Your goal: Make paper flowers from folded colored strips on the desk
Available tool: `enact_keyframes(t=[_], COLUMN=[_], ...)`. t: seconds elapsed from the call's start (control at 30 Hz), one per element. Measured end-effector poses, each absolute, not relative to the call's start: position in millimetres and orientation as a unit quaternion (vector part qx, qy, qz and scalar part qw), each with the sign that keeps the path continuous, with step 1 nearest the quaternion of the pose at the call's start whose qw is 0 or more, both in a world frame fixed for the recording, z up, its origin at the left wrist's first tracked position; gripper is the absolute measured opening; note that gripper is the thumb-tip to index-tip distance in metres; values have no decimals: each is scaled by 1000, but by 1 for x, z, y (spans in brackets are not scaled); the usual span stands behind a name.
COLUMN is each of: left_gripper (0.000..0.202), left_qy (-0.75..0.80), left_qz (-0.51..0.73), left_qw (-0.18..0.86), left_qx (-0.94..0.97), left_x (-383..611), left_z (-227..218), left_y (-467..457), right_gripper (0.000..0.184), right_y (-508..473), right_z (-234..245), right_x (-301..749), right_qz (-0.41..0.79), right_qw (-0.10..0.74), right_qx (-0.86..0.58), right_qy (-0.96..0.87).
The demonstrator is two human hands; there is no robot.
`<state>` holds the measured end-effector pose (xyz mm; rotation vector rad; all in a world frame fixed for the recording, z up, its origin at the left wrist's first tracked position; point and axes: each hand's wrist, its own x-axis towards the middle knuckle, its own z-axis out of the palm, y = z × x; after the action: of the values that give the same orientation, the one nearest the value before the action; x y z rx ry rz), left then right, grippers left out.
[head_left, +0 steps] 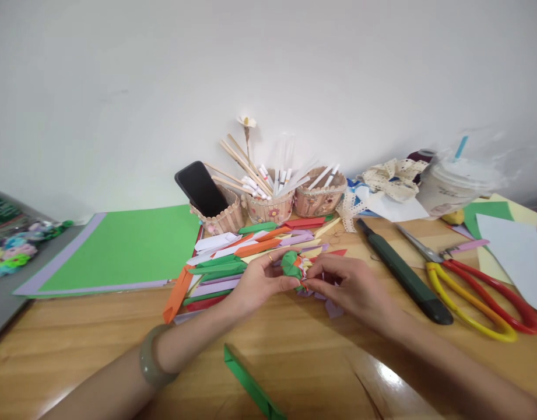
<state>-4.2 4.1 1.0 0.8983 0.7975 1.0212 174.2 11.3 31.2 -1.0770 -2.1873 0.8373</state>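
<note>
Between my two hands is a small folded-paper piece (pixel 291 265), green on its left side with orange, white and yellow layers on its right. The fingers and thumb of my left hand (pixel 263 281) grip its green side. My right hand (pixel 349 286) pinches the layered edge with thumb and fingertips. Folded paper strips (pixel 220 267) in green, white, orange, purple and red lie in a pile behind and left of my hands. A single green folded strip (pixel 253 382) rests on the table nearer to me. Purple paper pieces (pixel 333 308) lie partly hidden under my right hand.
Scissors (pixel 434 256) with yellow and red handles and a dark green tool (pixel 403 271) lie to the right. Decorated wooden holders (pixel 270 209) with sticks, pens and a phone (pixel 202 188) stand by the wall. Green sheets (pixel 128 248) lie left; a lidded cup (pixel 447 184) stands at back right.
</note>
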Motion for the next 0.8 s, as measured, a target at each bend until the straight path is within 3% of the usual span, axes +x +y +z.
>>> enact_keyframes(t=[0.57, 0.8], left_gripper=[52, 47], left_qy=[360, 350], left_qz=[481, 505], left_qw=[706, 724], left_qx=[375, 314], left_x=[-2, 0], left_z=[0, 11], left_y=[5, 3], right_gripper=[11, 9], right_y=[12, 11], right_z=[31, 33], right_x=[173, 172], right_qz=[245, 200], right_qw=[294, 357], right_qx=[-381, -335], right_qy=[-841, -849])
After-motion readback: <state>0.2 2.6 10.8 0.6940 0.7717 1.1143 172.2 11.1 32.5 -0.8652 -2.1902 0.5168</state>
